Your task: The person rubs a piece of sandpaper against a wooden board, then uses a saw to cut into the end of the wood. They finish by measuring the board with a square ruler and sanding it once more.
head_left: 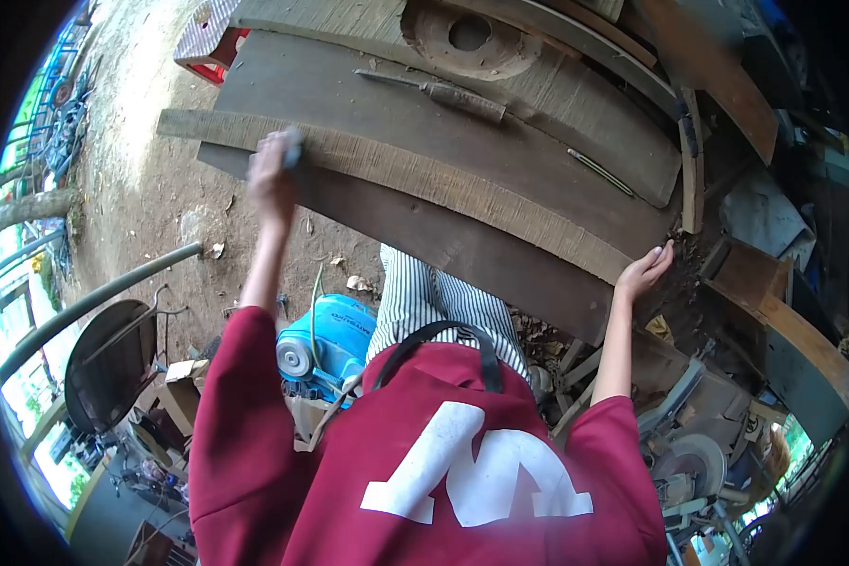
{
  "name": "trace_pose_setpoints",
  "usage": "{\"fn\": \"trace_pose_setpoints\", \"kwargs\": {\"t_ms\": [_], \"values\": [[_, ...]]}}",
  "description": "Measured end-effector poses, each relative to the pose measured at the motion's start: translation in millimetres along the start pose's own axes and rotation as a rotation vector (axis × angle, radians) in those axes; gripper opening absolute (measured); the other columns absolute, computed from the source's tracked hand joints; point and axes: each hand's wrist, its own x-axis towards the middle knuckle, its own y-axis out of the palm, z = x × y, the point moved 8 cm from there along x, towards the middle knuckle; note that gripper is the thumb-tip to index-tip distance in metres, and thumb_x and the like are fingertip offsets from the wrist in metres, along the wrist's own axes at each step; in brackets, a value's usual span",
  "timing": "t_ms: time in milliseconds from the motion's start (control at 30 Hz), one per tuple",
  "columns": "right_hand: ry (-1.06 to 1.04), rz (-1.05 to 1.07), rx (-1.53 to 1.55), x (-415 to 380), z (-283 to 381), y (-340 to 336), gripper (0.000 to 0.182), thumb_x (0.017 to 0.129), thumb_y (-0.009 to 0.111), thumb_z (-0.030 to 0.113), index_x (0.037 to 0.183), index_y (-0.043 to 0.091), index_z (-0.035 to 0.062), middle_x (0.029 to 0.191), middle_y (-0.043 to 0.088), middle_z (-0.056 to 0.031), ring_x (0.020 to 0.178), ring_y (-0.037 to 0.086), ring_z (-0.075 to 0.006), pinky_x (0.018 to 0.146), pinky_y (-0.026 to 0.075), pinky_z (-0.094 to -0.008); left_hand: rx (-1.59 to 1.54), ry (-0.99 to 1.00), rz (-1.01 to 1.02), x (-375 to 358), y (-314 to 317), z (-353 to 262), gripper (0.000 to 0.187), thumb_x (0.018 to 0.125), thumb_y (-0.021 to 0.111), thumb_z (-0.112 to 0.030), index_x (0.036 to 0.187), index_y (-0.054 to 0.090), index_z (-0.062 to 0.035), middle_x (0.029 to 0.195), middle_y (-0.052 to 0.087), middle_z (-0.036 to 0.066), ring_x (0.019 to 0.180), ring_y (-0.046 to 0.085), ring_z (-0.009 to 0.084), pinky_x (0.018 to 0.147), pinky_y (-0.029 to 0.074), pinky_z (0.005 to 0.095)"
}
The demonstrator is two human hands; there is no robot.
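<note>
A long, slightly curved wooden strip (pixel 443 184) lies across the dark board (pixel 368 80) of the workbench. Near the strip's left end, my left hand (pixel 272 174) is closed around a small greyish block (pixel 293 148), blurred, which rests against the strip. My right hand (pixel 644 272) is at the strip's right end, its palm and thumb side against the end and its fingers extended. Beyond the strip lie a chisel-like tool (pixel 462 100) with a wooden handle and a pencil (pixel 600 172).
A wide plank with a round hole (pixel 575 113) lies at the bench's far side. Wooden boards (pixel 717 85) lean at the right. Below the bench sits a blue machine (pixel 328 335), and a circular saw (pixel 693 462) stands lower right. A round dark seat (pixel 111 366) is at left.
</note>
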Motion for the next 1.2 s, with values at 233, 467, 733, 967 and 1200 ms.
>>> {"fn": "trace_pose_setpoints", "kwargs": {"t_ms": [233,467,733,967,1200], "values": [[-0.002,0.063,0.03,0.2,5.0,4.9,0.038,0.092,0.038,0.021,0.122,0.035,-0.0013,0.127,0.041,-0.0184,0.117,0.041,-0.0289,0.095,0.035,-0.0338,-0.502,0.736,0.28,-113.3,39.3,-340.0,0.04,0.073,0.052,-0.013,0.113,0.05,-0.0126,0.113,0.052,0.005,0.11,0.046,0.02,0.099,0.033,0.0323],[-0.047,0.047,0.044,0.3,3.7,8.6,0.036,0.092,0.037,0.02,0.12,0.036,-0.002,0.125,0.042,-0.0186,0.115,0.042,-0.0286,0.094,0.035,-0.0337,0.012,0.269,-0.045,-38.0,-32.8,-59.5,0.033,0.071,0.061,-0.008,0.102,0.06,-0.0155,0.111,0.052,0.004,0.102,0.048,0.0191,0.088,0.04,0.0375],[-0.02,0.047,0.05,1.2,0.2,6.7,0.037,0.092,0.037,0.023,0.121,0.036,-0.0005,0.124,0.044,-0.0185,0.114,0.043,-0.0285,0.093,0.035,-0.0341,-0.194,0.43,0.011,-36.2,0.5,-179.3,0.033,0.075,0.05,-0.001,0.104,0.059,-0.0119,0.105,0.058,0.004,0.097,0.055,0.0182,0.086,0.045,0.0304],[-0.015,0.024,0.062,0.3,-1.9,7.3,0.04,0.092,0.037,0.024,0.123,0.035,-0.0011,0.125,0.042,-0.0188,0.116,0.042,-0.0284,0.094,0.035,-0.0339,-0.218,0.404,0.005,-17.4,0.7,-148.5,0.031,0.071,0.052,-0.001,0.097,0.062,-0.0138,0.098,0.061,0.002,0.097,0.056,0.0185,0.085,0.047,0.0291],[-0.011,0.094,0.178,0.8,0.4,14.1,0.04,0.092,0.038,0.023,0.122,0.034,-0.0022,0.125,0.042,-0.0199,0.116,0.041,-0.0296,0.095,0.035,-0.0347,-0.051,0.142,-0.082,-24.7,19.5,-110.4,0.042,0.067,0.052,0.006,0.105,0.057,-0.0085,0.106,0.057,0.005,0.101,0.053,0.0192,0.086,0.045,0.0285]]}}
